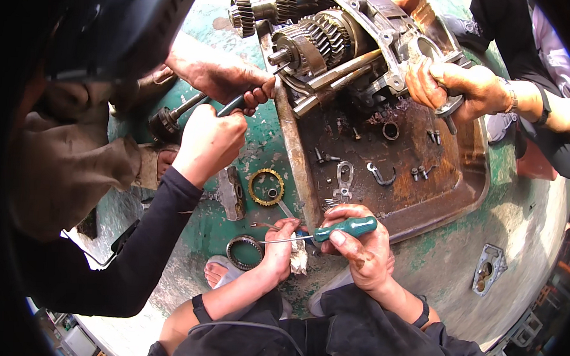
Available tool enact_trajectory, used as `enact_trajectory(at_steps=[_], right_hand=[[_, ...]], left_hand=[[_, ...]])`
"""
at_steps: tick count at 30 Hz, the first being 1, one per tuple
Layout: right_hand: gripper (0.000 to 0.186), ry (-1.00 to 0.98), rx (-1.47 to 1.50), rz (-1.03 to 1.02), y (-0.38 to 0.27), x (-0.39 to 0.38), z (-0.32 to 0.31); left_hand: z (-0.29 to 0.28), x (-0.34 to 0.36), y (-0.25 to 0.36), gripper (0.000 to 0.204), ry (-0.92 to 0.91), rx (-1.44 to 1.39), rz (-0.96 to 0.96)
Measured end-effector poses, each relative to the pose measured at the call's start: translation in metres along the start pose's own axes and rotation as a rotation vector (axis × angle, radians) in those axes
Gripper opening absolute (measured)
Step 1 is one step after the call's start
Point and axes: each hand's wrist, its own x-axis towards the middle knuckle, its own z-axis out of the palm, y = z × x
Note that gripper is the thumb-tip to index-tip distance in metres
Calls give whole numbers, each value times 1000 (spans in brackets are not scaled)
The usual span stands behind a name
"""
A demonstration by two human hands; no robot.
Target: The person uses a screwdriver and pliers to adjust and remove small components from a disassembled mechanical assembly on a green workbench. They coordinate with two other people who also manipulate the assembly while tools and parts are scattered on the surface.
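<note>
My right hand [366, 251] is closed around the green handle [354, 228] of a screwdriver. Its thin metal shaft [301, 238] points left across my other hand, the tip reaching over a dark toothed ring [244, 252]. My left hand [280, 249] is closed, thumb and fingertips together near the shaft; what they pinch is hidden. A whitish rag-like piece [299, 258] shows beside it. Beyond both hands stands a rusty metal tray [417, 217] bearing a gearbox housing [383, 39] with a gear stack [316, 42].
On the left, a co-worker's hands [214, 133] hold a dark-handled tool at the gears. At right, another person's hand [461, 87] grips the housing. A brass toothed ring [266, 187] and a hammer head [231, 193] lie on the green floor; a metal plate [488, 269] lies right.
</note>
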Motion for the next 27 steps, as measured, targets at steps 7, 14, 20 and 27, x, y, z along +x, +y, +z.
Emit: enact_trajectory(at_steps=[7, 14, 20, 27], right_hand=[[38, 45, -70, -18, 0, 1, 2], [37, 20, -124, -7, 3, -1, 1], [36, 43, -106, -34, 4, -4, 2], [39, 48, -153, -37, 6, -6, 3]], left_hand=[[2, -2, 2, 23, -29, 3, 29], [1, 1, -2, 18, -59, 2, 53], [4, 2, -3, 17, -74, -5, 39], [3, 2, -6, 17, -100, -79, 58]])
